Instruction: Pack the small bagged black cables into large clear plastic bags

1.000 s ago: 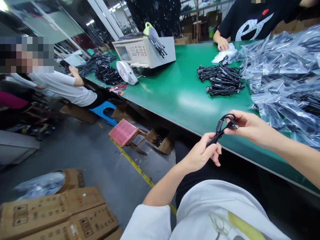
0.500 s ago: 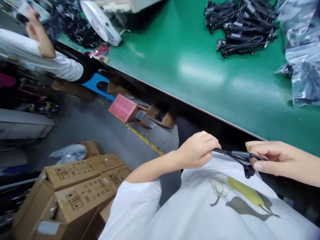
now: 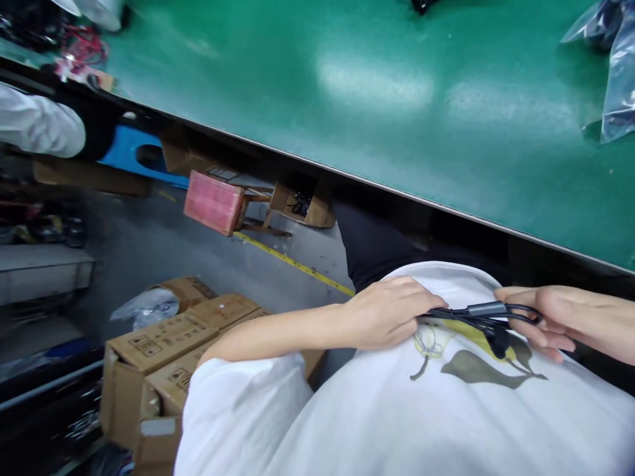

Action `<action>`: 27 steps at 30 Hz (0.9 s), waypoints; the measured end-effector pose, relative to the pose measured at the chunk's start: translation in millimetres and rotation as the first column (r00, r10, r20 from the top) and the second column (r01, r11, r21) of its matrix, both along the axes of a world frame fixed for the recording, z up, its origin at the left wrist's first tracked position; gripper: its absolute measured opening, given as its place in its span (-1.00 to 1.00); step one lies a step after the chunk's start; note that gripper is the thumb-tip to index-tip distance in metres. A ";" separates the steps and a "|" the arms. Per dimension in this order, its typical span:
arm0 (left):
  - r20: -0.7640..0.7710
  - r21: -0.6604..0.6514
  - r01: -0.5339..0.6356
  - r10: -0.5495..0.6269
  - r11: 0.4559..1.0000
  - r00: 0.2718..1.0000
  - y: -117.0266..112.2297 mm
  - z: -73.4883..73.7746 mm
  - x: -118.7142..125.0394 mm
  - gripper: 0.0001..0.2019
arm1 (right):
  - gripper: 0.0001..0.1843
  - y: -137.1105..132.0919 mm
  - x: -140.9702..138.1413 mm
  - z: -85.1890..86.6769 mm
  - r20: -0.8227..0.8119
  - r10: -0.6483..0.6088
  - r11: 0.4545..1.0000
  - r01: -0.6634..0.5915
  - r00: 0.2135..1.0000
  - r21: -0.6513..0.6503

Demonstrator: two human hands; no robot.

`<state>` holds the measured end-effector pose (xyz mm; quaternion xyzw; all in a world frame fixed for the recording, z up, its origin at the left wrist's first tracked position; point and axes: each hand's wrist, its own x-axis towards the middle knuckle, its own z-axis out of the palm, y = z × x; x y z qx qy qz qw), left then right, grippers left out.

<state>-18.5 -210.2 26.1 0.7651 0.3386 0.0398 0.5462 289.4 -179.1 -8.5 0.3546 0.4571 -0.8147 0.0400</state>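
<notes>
Your left hand (image 3: 389,314) is closed around one end of a thin black cable (image 3: 464,315), fingers curled over it against your white shirt (image 3: 397,410). From that grip the cable runs rightward across your lap, passing a grey cylindrical piece (image 3: 486,309) just short of your other hand. Your right hand (image 3: 550,317) pinches the looped far end between thumb and fingers, which are only partly closed. A small black plug (image 3: 497,340) dangles just below that pinch. Beyond both grips lies the green table (image 3: 347,99).
</notes>
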 end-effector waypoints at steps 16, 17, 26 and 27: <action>0.112 -0.872 -0.215 0.607 0.439 0.787 38.7 -27.1 36.3 -0.52 | -0.60 46.2 -24.0 -4.7 -0.033 -0.267 0.391 0.139 0.963 0.910; 0.105 -0.874 -0.229 0.626 0.428 0.773 40.0 -29.3 37.2 -0.53 | -0.63 47.6 -25.4 -7.3 -0.047 -0.201 0.197 0.087 0.978 0.977; 0.023 -0.348 -0.452 0.489 0.821 0.872 44.4 -21.1 32.4 -0.56 | -0.80 60.2 -41.7 -3.1 0.065 -0.022 -0.212 -0.068 0.998 0.975; 0.019 -0.205 -0.442 0.455 0.873 0.890 43.3 -20.4 32.0 -0.56 | -0.80 61.1 -43.7 -2.3 0.072 -0.057 -0.206 -0.083 0.996 0.975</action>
